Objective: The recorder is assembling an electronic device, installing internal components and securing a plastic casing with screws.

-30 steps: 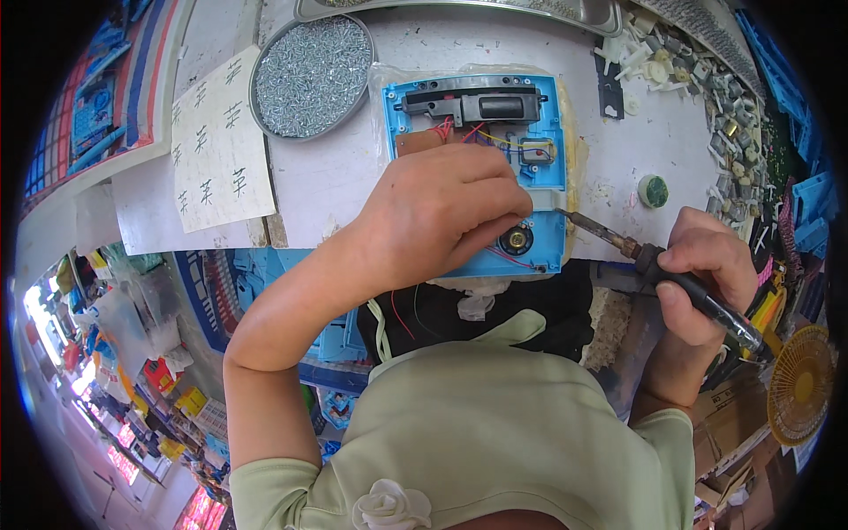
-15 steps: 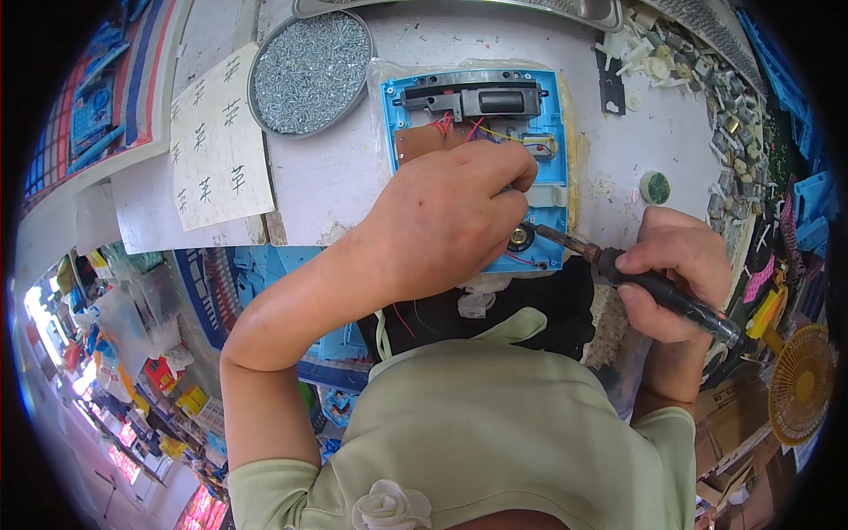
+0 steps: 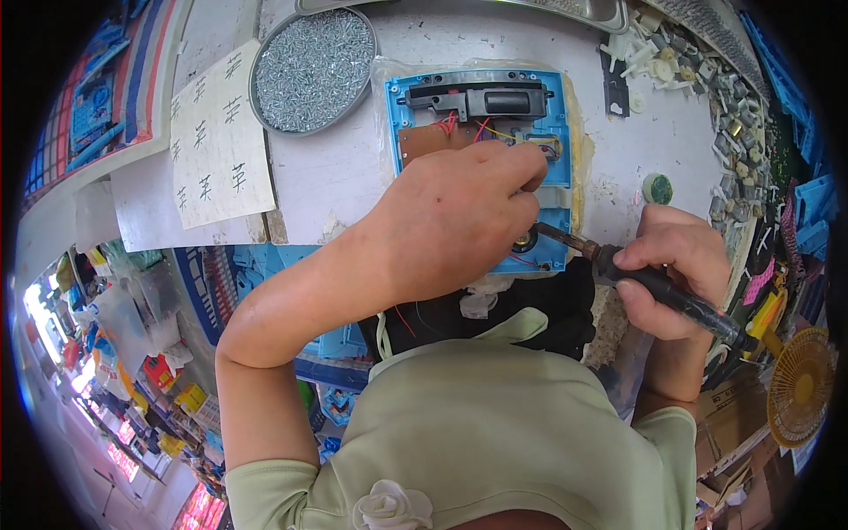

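A soldering iron [image 3: 668,294] with a black handle is gripped in my right hand [image 3: 680,261], its tip angled left to the small round speaker [image 3: 527,239]. That speaker sits in the near right part of a blue plastic housing [image 3: 555,252], partly covered by my left hand [image 3: 464,216]. My left fingers are curled and pressed together over the housing; what they pinch, if anything, is hidden. Beyond them, a brown circuit board [image 3: 422,143] and a long black plastic part [image 3: 495,102] lie inside the housing, with red and yellow wires between them.
Left of the housing stands a round tray [image 3: 364,84] heaped with screws, beside a handwritten paper sheet [image 3: 216,146]. Small motors and white plastic parts [image 3: 733,159] pile up at the right edge. A small round green container [image 3: 656,188] and a yellow fan [image 3: 799,387] are also on the right.
My left hand and the housing appear slightly farther right in the picture, and the hand covers more of the speaker. The iron stays in my right hand, its tip still by the speaker.
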A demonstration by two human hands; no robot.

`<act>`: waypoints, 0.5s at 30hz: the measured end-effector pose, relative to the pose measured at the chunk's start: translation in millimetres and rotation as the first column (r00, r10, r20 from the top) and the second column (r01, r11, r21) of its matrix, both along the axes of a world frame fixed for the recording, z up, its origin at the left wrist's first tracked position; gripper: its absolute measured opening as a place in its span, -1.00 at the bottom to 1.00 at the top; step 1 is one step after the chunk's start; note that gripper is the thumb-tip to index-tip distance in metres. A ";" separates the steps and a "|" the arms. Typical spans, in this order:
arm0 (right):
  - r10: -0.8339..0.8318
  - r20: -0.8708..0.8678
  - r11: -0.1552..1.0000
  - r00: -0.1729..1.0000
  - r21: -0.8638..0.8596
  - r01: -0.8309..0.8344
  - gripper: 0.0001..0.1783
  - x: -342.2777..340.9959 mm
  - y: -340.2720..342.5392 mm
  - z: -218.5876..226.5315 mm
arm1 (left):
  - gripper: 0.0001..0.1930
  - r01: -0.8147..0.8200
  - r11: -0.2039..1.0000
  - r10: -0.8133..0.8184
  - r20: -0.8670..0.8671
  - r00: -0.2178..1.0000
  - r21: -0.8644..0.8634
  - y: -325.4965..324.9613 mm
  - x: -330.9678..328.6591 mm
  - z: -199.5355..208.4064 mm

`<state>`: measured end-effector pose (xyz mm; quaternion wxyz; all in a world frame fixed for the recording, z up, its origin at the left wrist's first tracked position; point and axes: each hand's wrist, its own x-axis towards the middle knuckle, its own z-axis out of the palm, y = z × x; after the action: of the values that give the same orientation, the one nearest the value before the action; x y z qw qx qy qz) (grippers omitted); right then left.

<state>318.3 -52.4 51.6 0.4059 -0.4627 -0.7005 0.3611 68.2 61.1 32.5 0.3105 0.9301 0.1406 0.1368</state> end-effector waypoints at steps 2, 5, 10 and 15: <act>0.001 0.007 1.000 1.000 0.000 -0.001 -0.75 -0.3 0.4 0.3 | -0.84 0.005 1.000 -0.005 -0.031 1.000 0.009 0.0 1.1 2.7; 0.005 0.026 1.000 1.000 -0.003 -0.005 -0.75 -0.3 1.2 2.0 | -0.85 0.012 1.000 -0.011 -0.063 0.998 0.022 -0.6 2.9 6.0; -0.020 0.063 1.000 0.998 0.000 0.021 -0.74 -6.5 -0.3 9.0 | -0.84 0.029 0.999 -0.025 -0.083 0.996 0.044 -0.9 6.9 10.6; -0.048 0.083 0.998 0.995 0.046 0.045 -0.76 -13.4 -0.6 11.2 | -0.85 0.042 0.996 -0.034 -0.115 0.993 0.073 -1.5 9.8 12.6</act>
<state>304.9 -52.9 62.8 0.3943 -0.4848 -0.7138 0.3162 78.0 59.6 45.1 0.2691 0.9500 0.1351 0.0828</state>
